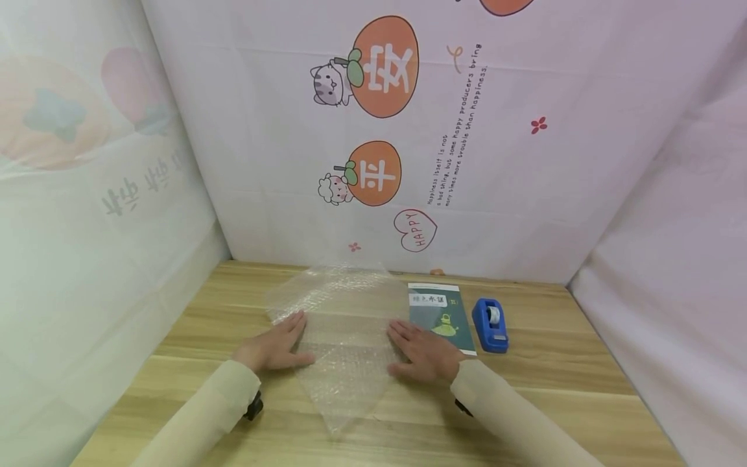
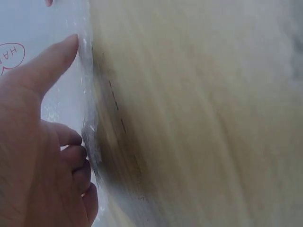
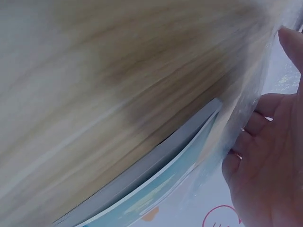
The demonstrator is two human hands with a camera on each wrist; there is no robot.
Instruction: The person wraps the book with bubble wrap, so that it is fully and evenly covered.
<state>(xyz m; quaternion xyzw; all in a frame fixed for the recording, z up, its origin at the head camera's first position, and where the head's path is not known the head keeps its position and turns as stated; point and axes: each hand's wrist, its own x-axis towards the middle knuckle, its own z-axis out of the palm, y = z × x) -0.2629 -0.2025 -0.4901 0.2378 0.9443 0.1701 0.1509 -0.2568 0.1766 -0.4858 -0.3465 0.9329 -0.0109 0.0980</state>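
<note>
Both hands press flat on a bubble wrap sheet (image 1: 341, 337) spread cornerwise on the desk (image 1: 554, 389): left hand (image 1: 274, 350) and right hand (image 1: 423, 353), fingers straight, holding nothing. Smoothing seems underway; next, the booklet (image 1: 441, 316) beside it likely needs moving onto the sheet.

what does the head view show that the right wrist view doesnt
Only the head view shows the left hand, the blue tape dispenser, the whole diamond-laid bubble wrap and the printed backdrop. Only the right wrist view shows the book's page edge close up. Both show the right hand flat on the wrap, the book beside it, and the wooden table.
</note>
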